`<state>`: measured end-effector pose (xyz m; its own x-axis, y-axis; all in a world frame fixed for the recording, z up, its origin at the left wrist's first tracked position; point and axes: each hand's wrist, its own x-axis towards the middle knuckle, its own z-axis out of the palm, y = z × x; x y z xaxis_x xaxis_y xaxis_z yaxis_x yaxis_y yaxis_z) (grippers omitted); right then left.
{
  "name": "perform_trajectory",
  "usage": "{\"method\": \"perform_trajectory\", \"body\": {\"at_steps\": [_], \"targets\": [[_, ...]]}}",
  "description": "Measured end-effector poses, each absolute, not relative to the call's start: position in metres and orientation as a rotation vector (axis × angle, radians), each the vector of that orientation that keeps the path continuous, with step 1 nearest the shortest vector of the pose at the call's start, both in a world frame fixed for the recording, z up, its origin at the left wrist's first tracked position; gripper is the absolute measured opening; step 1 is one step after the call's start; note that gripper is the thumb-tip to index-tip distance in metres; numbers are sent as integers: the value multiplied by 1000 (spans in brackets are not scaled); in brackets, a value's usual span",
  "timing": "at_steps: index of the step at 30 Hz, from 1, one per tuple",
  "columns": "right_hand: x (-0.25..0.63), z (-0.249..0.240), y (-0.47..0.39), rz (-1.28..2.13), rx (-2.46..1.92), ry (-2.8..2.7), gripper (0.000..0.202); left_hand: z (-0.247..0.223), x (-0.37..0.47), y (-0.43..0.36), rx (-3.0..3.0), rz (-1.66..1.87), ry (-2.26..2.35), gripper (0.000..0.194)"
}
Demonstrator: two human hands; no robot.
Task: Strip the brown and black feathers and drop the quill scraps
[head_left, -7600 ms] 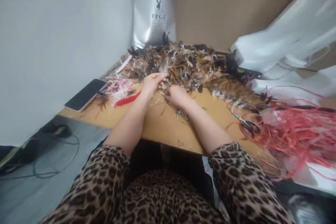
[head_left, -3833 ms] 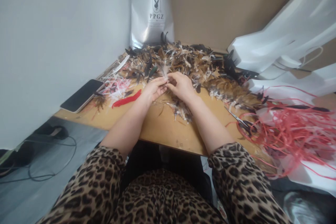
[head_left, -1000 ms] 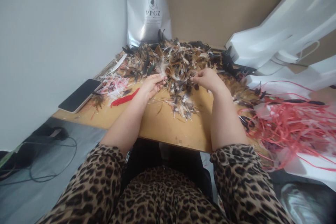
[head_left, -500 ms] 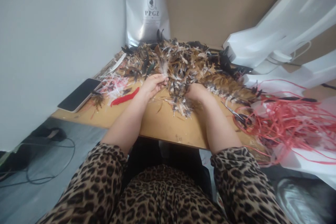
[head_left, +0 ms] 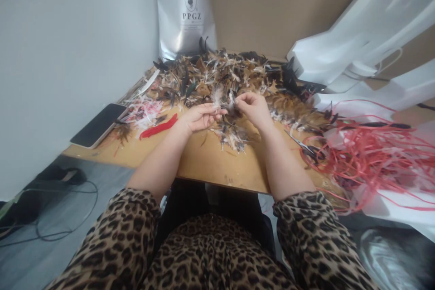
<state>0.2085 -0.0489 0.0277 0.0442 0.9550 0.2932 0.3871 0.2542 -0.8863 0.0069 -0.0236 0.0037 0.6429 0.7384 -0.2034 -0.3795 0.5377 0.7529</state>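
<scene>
A heap of brown, black and white feathers [head_left: 204, 72] covers the back of the wooden table [head_left: 204, 163]. My left hand [head_left: 201, 118] is palm up, thumb and forefinger pinched on a pale, fluffy feather [head_left: 218, 96]. Close on its right, my right hand [head_left: 253, 108] pinches a small whitish feather [head_left: 232, 99] between thumb and fingertips. Both hands are raised just above the table at the front of the heap. A small pile of loose feathers [head_left: 234, 138] lies below them. On the right, brown feathers lie in a neat row [head_left: 295, 111].
Left of the heap are a phone [head_left: 99, 124], a red strip [head_left: 158, 126] and pink and white shreds [head_left: 144, 109]. Scissors [head_left: 304, 145] lie at right beside tangled red ribbon [head_left: 370, 158]. Behind stands a silver bag [head_left: 185, 36]; white sheeting [head_left: 343, 31] hangs at the right.
My right hand has come up from the loose feathers toward my left hand and now pinches a small feather. The left hand still holds its pale feather; its other fingers have straightened somewhat.
</scene>
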Motion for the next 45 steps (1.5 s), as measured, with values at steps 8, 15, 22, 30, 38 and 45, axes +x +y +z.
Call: {"method": "perform_trajectory", "body": {"at_steps": [8,15,22,30,38,45], "targets": [[184,19,-55,411,-1307,-1695,15,11,5,-18,718,1087,568,7],[177,2,-46,426,-1273,-1577,15,17,7,-30,888,1051,514,6],[175,10,-48,947,-1168,-1270,20,13,10,-28,999,1130,525,13],[175,16,-50,1651,-960,-991,41,16,12,-36,1256,1038,531,24],[179,23,-50,1402,-877,-851,48,8,9,-24,1018,1100,727,19],[178,22,-50,1292,-959,-953,47,7,13,-25,974,916,794,18]]}}
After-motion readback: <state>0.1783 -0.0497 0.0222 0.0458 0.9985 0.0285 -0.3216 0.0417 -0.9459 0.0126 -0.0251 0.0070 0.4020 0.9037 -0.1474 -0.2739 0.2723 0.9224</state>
